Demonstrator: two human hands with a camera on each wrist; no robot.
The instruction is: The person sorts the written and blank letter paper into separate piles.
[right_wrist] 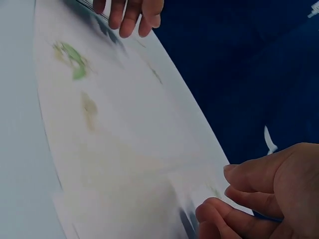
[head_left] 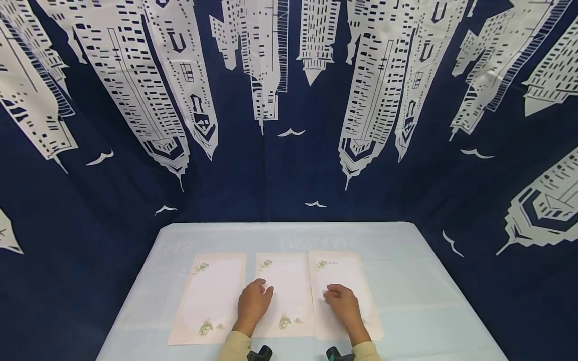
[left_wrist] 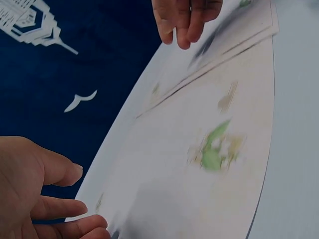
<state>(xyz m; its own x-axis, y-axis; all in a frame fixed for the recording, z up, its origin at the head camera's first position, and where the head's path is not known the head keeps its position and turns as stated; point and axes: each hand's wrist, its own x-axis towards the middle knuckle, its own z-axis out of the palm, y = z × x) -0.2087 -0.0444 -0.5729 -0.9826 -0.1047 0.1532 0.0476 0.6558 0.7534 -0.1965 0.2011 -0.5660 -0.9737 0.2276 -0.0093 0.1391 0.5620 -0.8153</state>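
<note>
Three pale pink-edged sheets of paper with green plant prints lie side by side: a left sheet (head_left: pixel 212 296), a middle sheet (head_left: pixel 291 286) and a right sheet (head_left: pixel 327 321). The right sheet carries a few small dark marks near its top and meets the middle sheet's edge. Over the gap between left and middle sheets is my left hand (head_left: pixel 254 305), thumb apart from its loosely bent fingers. My right hand (head_left: pixel 345 307) hovers over the right sheet, fingers relaxed and bent. Nothing shows in either hand; in the right wrist view, a shadow falls on the paper below the right fingers (right_wrist: pixel 214 214).
A white-covered table (head_left: pixel 420 301) extends on both sides of the papers. Behind and around it hangs a dark blue cloth (head_left: pixel 266 175) printed with white buildings and birds. Dark wrist devices show at both sleeves (head_left: pixel 235 347).
</note>
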